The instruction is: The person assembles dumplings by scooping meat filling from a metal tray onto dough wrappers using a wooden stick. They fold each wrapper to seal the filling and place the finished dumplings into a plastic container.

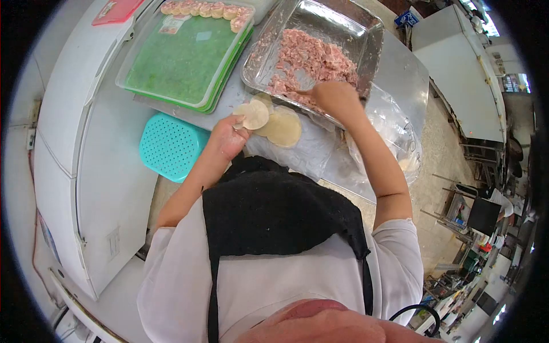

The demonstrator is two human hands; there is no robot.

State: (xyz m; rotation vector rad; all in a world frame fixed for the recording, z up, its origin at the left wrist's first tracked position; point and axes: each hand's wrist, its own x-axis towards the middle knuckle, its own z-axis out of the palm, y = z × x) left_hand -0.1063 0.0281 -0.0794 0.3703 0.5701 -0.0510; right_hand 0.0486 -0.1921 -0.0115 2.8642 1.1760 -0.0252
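My left hand [230,137] pinches a round, pale dough wrapper [254,115] near the table's front edge. Just right of it, more round wrappers [284,128] lie overlapping on a plastic sheet. At the near side of a deep metal tray [370,52], my right hand [334,98] reaches into pink minced meat [311,57]; its fingers point left and look closed around a thin tool, mostly hidden by the hand. Filled dumplings [209,10] stand in a row along the far edge of a clear tray with a green base [171,63].
A turquoise perforated stool [171,147] stands below the table's left front. Clear plastic bags [389,123] lie on the metal table [409,68] at the right. A white freezer [108,143] is at the left, with a red lid [117,10] on top.
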